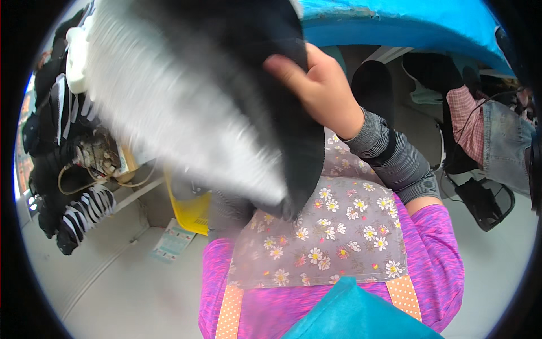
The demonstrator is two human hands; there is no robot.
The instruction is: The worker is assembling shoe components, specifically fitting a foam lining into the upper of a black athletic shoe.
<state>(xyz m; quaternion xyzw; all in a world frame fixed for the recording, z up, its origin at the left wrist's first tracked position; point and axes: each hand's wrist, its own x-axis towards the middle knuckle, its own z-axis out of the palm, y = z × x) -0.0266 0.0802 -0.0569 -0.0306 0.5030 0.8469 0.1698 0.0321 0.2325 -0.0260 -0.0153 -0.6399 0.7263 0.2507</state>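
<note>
The black fabric piece with a broad silvery-white panel (226, 104) is held up in front of the body, its pale half badly blurred; my right hand (327, 96) grips its right edge, thumb on the near face and fingers passing behind; the left hand is hidden, so I cannot tell whether it is closed on anything; with only one grip visible, I judge that the fabric could twist, fold or slip if its far side is unsupported; its lower corner, over the grey floral apron (327, 243), might snag there.

The fabric also blocks my view of what lies behind it; to the left, bunched dark fabrics (48, 169), a small mechanism with a beige tube (100, 155) and a yellow plastic container (189, 210) could, I think, catch a wide swing; a bright blue curved surface (395, 25) runs along the far side; a teal sheet (353, 316) covers part of my lower view.
</note>
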